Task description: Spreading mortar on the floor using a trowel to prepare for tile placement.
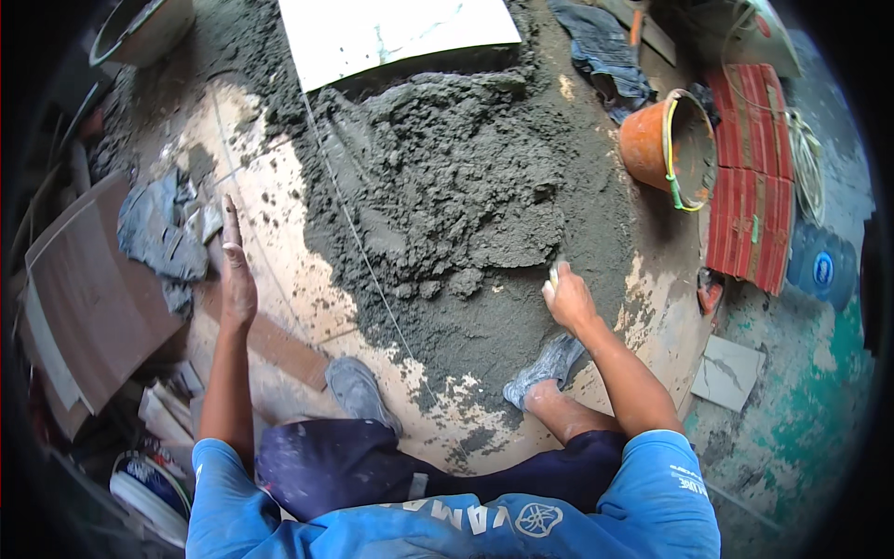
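A thick heap of wet grey mortar spreads over the floor in front of me. My right hand is closed around the light yellowish handle of a trowel at the heap's near right edge. The trowel's blade is hard to make out against the mortar. My left hand is raised off to the left, fingers straight and together, holding nothing. A thin taut string crosses the mortar's left part. At the far end, a white marble-patterned tile lies on the mortar bed.
An orange bucket lies tipped at the right, beside red striped boxes and a blue water jug. A small tile piece rests nearer. Grey cloth and brown boards occupy the left; another bucket stands far left.
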Demonstrator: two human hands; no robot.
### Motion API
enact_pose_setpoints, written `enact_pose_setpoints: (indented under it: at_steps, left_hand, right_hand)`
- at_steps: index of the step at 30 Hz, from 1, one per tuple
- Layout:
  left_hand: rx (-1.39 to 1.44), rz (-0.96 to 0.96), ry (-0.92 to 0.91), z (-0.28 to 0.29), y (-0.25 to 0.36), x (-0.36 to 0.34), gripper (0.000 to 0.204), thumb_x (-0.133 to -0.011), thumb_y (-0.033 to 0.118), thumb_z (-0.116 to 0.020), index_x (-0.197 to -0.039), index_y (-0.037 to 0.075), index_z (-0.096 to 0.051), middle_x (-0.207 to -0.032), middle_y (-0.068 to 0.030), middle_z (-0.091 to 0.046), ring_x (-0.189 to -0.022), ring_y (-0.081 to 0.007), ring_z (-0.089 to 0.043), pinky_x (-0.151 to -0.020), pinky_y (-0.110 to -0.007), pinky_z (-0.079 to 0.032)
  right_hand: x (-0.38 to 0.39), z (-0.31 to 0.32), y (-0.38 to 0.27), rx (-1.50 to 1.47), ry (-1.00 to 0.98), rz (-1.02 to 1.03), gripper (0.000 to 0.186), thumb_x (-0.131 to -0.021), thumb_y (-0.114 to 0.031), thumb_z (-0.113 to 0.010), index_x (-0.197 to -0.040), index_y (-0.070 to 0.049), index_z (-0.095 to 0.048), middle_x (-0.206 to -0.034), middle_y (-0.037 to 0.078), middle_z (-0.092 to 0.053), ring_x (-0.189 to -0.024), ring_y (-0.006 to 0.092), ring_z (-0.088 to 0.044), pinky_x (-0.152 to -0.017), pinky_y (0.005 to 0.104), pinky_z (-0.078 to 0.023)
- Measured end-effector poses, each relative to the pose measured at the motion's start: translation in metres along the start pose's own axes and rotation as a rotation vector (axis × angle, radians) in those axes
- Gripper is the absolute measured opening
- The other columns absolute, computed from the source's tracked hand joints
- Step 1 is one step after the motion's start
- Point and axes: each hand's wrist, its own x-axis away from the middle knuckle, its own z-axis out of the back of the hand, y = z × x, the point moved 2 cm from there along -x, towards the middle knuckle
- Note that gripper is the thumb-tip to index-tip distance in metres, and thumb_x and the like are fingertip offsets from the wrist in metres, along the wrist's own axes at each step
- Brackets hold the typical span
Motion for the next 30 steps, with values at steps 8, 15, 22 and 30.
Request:
enact_pose_setpoints:
  at_steps: [8, 15, 22, 30]
  left_hand:
    - [-0.053, 0.286, -0.224, -0.013, 0.255, 0.110, 0.076, -0.097, 0.048, -0.049, -0.148, -0.006, -0.032, -0.153, -0.0215, -0.035, -0.144, -0.0315, -0.030, -0.118, -0.040, -0.018]
    - [0.042, 0.648, -0.327, -0.131, 0.265, 0.205, 0.070, -0.093, 0.038, -0.061, -0.141, -0.008, -0.040, -0.127, -0.0289, -0.058, -0.116, -0.0379, -0.058, -0.103, -0.041, -0.041]
    - [-0.241, 0.701, -0.407, -0.170, 0.220, 0.277, 0.069, -0.090, 0.037, -0.064, -0.136, -0.010, -0.045, -0.120, -0.0308, -0.060, -0.113, -0.0434, -0.058, -0.102, -0.045, -0.042]
    - [-0.184, 0.780, -0.475, -0.169, 0.226, 0.297, 0.071, -0.090, 0.041, -0.063, -0.138, -0.007, -0.044, -0.128, -0.0290, -0.057, -0.122, -0.0441, -0.052, -0.107, -0.045, -0.038]
  right_hand:
    - [0.052, 0.008, 0.005, 0.008, -0.157, -0.077, 0.037, -0.088, -0.022, -0.062, -0.111, 0.004, -0.048, -0.096, 0.033, -0.065, -0.093, 0.0505, -0.063, -0.084, 0.0546, -0.050]
    - [0.073, -0.041, -0.027, -0.457, 0.008, -0.214, 0.034, -0.089, -0.019, -0.064, -0.108, 0.005, -0.048, -0.091, 0.033, -0.065, -0.081, 0.0461, -0.067, -0.072, 0.0491, -0.055]
    - [0.023, -0.067, -0.043, -1.325, -0.300, -0.267, 0.019, -0.092, -0.015, -0.060, -0.097, -0.007, -0.043, -0.067, 0.004, -0.052, -0.046, 0.0127, -0.052, -0.039, 0.0288, -0.045]
    - [0.072, 0.006, -0.012, -1.361, -0.433, -0.270, 0.017, -0.091, -0.017, -0.061, -0.094, -0.011, -0.045, -0.067, 0.002, -0.050, -0.047, 0.0116, -0.050, -0.041, 0.0283, -0.043]
